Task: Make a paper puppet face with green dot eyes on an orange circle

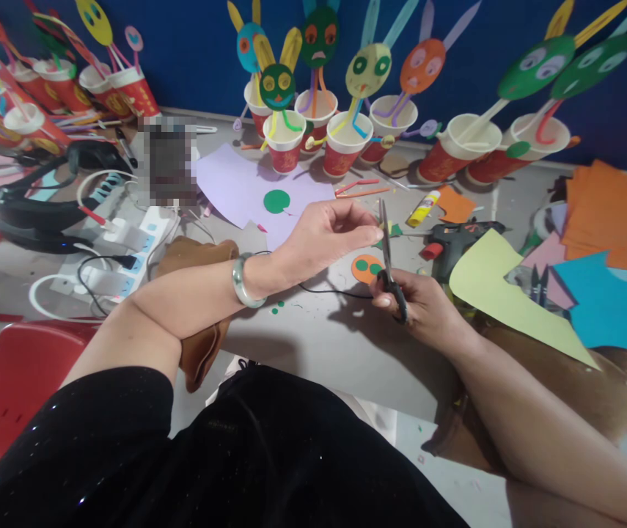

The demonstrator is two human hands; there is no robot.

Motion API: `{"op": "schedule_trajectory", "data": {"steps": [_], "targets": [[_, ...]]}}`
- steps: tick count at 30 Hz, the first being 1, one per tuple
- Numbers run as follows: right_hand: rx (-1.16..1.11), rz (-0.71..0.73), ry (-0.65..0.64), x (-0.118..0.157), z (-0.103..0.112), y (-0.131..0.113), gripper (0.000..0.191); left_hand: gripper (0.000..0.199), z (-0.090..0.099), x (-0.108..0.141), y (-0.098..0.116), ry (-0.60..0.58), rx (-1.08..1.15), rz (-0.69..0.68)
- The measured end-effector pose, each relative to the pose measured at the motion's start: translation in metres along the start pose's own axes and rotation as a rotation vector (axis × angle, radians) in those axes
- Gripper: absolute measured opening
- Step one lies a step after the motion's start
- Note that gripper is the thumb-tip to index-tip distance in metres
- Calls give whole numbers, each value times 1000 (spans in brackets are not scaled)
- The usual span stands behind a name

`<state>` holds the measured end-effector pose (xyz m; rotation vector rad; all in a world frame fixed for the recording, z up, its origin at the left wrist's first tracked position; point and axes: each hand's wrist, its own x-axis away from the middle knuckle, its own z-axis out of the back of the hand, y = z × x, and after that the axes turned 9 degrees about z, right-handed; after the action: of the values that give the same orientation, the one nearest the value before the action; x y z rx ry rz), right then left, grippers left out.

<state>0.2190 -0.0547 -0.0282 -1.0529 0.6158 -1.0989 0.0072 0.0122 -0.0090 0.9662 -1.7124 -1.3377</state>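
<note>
My right hand (428, 304) grips black-handled scissors (386, 246), their metal blades pointing up and away from me. Close beside the blades, the fingertips of my left hand (332, 231) are pinched together; whatever lies between them is too small to make out. Below the hands lies an orange paper disc (362, 273) bearing two green circles. Small green paper scraps (396, 230) show just behind the blades. A larger green disc (276, 202) rests on lilac paper (225, 180) beyond my left hand.
Red paper cups (346, 150) with paper rabbit-eared faces line the back. A glue stick (423, 208) and a glue gun (464, 238) lie right of the scissors, near yellow (489, 271), blue (602, 308) and orange paper (610, 220). Left are a power strip (140, 257) and a black headset (38, 202).
</note>
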Motion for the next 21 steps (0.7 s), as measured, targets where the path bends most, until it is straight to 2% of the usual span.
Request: {"op": "schedule_trajectory", "data": {"steps": [9,21], "targets": [[-11,16,-6,1,0,7,71,21,-1,1,3,5,19,11],[-13,-10,-22,0,1,-10,74,17,0,1,4,2,-5,15]]}}
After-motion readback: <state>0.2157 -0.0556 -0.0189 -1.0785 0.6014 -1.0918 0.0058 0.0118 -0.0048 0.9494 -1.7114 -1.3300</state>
